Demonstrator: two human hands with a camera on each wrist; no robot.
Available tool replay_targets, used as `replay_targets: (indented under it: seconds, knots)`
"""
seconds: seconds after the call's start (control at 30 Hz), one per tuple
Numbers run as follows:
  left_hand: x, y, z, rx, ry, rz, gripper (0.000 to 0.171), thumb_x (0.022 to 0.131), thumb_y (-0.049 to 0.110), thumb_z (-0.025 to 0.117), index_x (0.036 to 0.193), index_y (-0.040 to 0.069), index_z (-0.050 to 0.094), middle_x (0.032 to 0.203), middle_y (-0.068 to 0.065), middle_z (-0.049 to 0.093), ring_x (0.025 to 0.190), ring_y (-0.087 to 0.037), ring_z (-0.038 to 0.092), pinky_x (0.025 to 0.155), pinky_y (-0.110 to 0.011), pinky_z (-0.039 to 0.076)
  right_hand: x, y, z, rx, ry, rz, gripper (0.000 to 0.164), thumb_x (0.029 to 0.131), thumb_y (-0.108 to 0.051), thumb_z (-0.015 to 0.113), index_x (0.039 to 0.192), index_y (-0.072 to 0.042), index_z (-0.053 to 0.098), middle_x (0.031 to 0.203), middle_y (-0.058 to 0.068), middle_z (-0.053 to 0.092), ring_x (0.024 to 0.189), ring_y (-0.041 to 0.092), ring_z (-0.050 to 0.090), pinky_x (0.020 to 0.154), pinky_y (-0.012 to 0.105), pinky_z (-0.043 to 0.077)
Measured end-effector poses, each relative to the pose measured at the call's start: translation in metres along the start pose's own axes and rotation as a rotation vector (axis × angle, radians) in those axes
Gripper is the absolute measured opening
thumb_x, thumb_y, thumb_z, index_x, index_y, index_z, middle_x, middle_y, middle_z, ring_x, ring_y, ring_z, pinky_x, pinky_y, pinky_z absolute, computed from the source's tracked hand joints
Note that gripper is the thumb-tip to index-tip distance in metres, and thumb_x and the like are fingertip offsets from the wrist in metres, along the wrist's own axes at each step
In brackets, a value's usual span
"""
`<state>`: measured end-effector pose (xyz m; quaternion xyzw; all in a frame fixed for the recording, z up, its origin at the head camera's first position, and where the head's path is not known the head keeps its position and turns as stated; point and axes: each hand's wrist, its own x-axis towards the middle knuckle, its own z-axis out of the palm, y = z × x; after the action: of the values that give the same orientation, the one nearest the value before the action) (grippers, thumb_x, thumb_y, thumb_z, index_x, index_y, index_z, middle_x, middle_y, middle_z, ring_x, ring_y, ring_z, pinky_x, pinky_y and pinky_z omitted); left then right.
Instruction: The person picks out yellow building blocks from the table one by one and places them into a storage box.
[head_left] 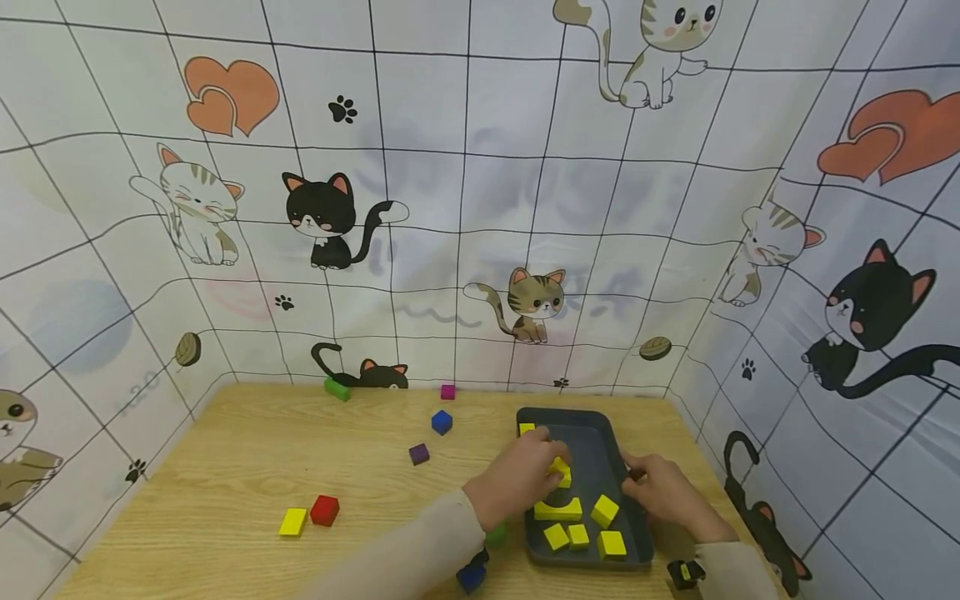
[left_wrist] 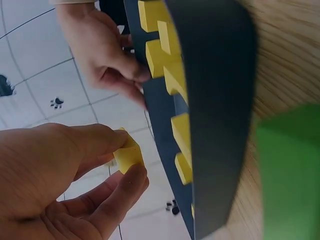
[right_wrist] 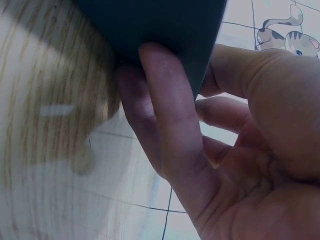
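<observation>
My left hand reaches over the dark grey tray. Between thumb and fingertips it pinches a small yellow block, clearest in the left wrist view. At the tray's right side, my right hand grips the edge, thumb by the rim and fingers against the outer wall. Several yellow blocks lie in the tray, among them an arch-shaped block and a cube. Another yellow block sits at its far left corner, partly covered by the left hand.
Left on the wooden table are a flat yellow block and a red cube. Purple, blue, magenta and green blocks lie farther back. Beside the tray are a green block and a blue block.
</observation>
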<state>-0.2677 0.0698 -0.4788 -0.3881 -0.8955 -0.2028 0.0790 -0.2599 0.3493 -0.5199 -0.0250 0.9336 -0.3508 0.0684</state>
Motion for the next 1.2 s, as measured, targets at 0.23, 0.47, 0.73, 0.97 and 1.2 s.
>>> replay_targets:
  seconds: [0.23,0.47,0.73,0.97,1.2]
  knots:
    - [0.027,0.016,0.019,-0.013,-0.080,0.014,0.025,0.091,0.019,0.076,0.116,0.020,0.072,0.106,0.009,0.059,0.090,-0.001,0.054,0.074,-0.010,0.047,0.002,0.000,-0.003,0.017,-0.017,-0.017,0.059,0.092,-0.005,0.066,0.147,-0.004,0.046,0.099,0.010,0.068,0.054,0.024,0.061,0.047,0.036,0.053]
    - [0.040,0.025,0.041,0.035,-0.124,0.042,0.026,0.092,0.016,0.076,0.117,0.020,0.072,0.106,0.008,0.059,0.093,-0.001,0.054,0.072,-0.008,0.046,0.002,-0.001,-0.005,-0.009,0.000,-0.013,0.059,0.091,-0.006,0.066,0.147,-0.005,0.048,0.098,0.009,0.068,0.049,0.025,0.058,0.047,0.036,0.052]
    - [0.037,0.029,0.045,0.058,-0.166,0.004,0.029,0.093,0.017,0.074,0.122,0.023,0.070,0.110,0.007,0.058,0.095,-0.001,0.055,0.075,-0.010,0.047,0.001,0.001,-0.006,-0.002,-0.007,0.016,0.059,0.091,-0.005,0.065,0.147,-0.004,0.048,0.099,0.010,0.068,0.054,0.024,0.059,0.049,0.036,0.053]
    - [0.028,0.024,0.040,-0.003,-0.138,0.009,0.028,0.093,0.020,0.075,0.120,0.022,0.070,0.108,0.009,0.057,0.091,0.001,0.052,0.074,-0.009,0.047,0.001,-0.001,-0.004,0.004,-0.007,0.015,0.059,0.089,-0.005,0.065,0.146,-0.002,0.048,0.097,0.010,0.068,0.060,0.021,0.063,0.049,0.036,0.054]
    - [0.014,0.018,0.028,0.017,-0.070,0.076,0.027,0.092,0.021,0.075,0.118,0.022,0.070,0.109,0.011,0.060,0.092,0.000,0.051,0.076,-0.008,0.046,0.001,0.001,-0.002,0.010,-0.012,0.007,0.058,0.091,-0.006,0.065,0.146,-0.003,0.048,0.095,0.009,0.068,0.054,0.024,0.059,0.048,0.036,0.053]
